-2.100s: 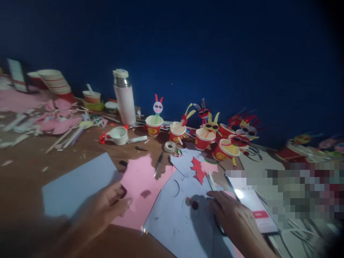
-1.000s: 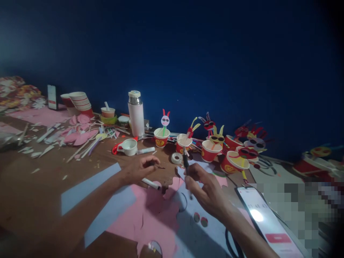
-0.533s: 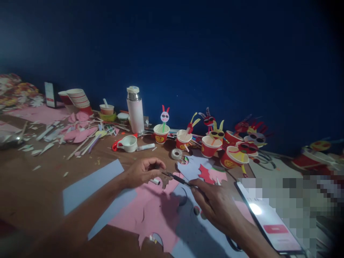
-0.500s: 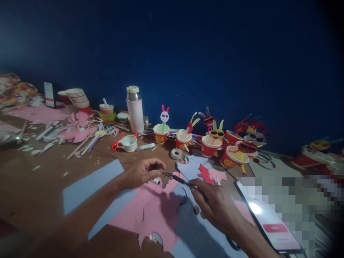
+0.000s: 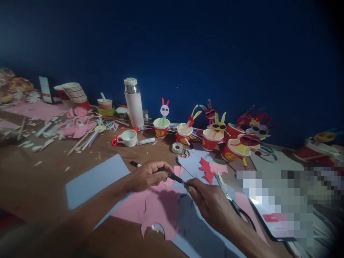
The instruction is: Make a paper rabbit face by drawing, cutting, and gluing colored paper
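A slim black pen (image 5: 176,178) stretches between my two hands above the cut papers. My left hand (image 5: 150,175) is closed, its thumb and fingers pinching the pen's far-left end. My right hand (image 5: 206,197) grips the other end between thumb and fingers. Just behind my left hand lies a black-and-white marker (image 5: 135,164), partly hidden. Below the hands, a cut-up pink paper sheet (image 5: 158,204) overlaps blue-grey paper (image 5: 199,222). Scissors (image 5: 231,199) with dark handles rest beside my right wrist.
Red paper cups (image 5: 212,139) with paper bunny faces on sticks line the back. A white flask (image 5: 133,107), a white cup (image 5: 128,139) and a tape roll (image 5: 177,147) stand nearer the middle. Paper scraps (image 5: 77,129) cover the left; a phone (image 5: 274,222) lies right.
My left hand has moved slightly farther along the pen, covering its end. The marker now shows behind my left hand, and the scissors are more visible. The camera view has shifted a little.
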A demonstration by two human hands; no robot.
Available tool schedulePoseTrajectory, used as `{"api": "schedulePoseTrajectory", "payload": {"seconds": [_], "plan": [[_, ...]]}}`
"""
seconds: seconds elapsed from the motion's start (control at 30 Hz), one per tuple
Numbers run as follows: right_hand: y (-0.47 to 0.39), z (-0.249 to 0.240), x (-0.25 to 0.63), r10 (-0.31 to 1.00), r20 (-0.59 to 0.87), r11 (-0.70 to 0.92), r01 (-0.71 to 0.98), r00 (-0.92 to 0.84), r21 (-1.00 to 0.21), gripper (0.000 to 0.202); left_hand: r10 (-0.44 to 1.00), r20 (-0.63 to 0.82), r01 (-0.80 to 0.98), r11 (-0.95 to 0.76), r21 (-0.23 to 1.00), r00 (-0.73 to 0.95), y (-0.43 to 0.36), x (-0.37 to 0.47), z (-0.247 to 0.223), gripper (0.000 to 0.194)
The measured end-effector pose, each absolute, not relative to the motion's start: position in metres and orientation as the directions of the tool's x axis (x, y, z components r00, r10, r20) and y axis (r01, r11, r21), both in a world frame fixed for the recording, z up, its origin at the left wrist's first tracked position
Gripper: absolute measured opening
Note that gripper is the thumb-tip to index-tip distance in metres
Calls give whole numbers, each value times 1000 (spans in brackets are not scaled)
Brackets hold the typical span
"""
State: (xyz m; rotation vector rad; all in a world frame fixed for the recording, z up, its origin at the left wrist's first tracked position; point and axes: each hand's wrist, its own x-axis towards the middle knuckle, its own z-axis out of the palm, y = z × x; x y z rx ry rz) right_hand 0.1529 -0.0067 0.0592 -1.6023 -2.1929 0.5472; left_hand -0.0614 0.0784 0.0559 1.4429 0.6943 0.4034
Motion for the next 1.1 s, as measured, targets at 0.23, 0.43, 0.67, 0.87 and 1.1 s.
{"api": "schedulePoseTrajectory", "payload": {"seconds": [0.23,0.43,0.67,0.87,1.1], "plan": [[-18,53,151,965,27,219,742,-262,-634,27,641,-186,206,44,978,745,71,-55,59,25],[-17,49,143,965,14,200,703,-262,-682,28,635,-224,218,88,972,740,69,-59,59,31],[20,46,131,956,88,284,816,-279,-503,25,722,-262,350,29,936,640,113,-82,49,28],[-5,41,197,996,68,76,955,-59,-287,26,874,-32,648,-335,683,485,137,-100,36,34],[-71,15,253,966,-155,-219,975,209,-46,27,855,169,759,-514,399,490,88,-107,47,31]]}}
